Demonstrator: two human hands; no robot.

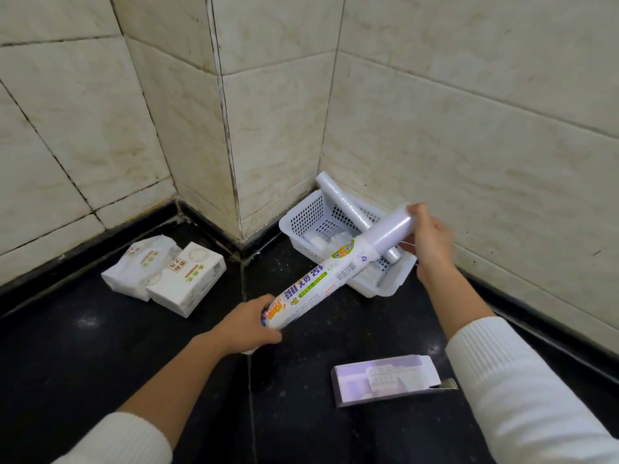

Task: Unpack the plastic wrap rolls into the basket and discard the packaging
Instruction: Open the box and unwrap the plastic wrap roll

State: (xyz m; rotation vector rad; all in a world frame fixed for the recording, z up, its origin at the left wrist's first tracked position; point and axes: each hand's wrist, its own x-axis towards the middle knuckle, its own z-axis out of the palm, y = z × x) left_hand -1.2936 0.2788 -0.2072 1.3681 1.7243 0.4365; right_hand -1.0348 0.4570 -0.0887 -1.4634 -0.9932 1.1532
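Two bare hands in white ribbed sleeves work above a glossy black stone surface that meets cream tiled walls. Left hand (pixel 246 324): fingers wrapped around the lower end of a printed white plastic packaging sleeve (pixel 315 284), which slants up toward the right. Right hand (pixel 430 236): fingers closed on the exposed end of a translucent white plastic wrap roll (pixel 390 231) that protrudes from the sleeve's upper end, above the basket. White perforated plastic basket (pixel 301 217): rectangular, set in the far corner of the surface where two walls meet, near the right-hand wall. Second translucent plastic wrap roll (pixel 338 197): bare, lying slantwise in the basket, its upper end resting on the basket's far rim beside the wall corner, its lower end passing behind the held roll. Pale white items on the basket floor are too indistinct to identify. Two white soft tissue packs (pixel 167 274): touching each other, near the left wall. Flat lilac cardboard box (pixel 385 381): open-ended, toward the near right edge of the surface.
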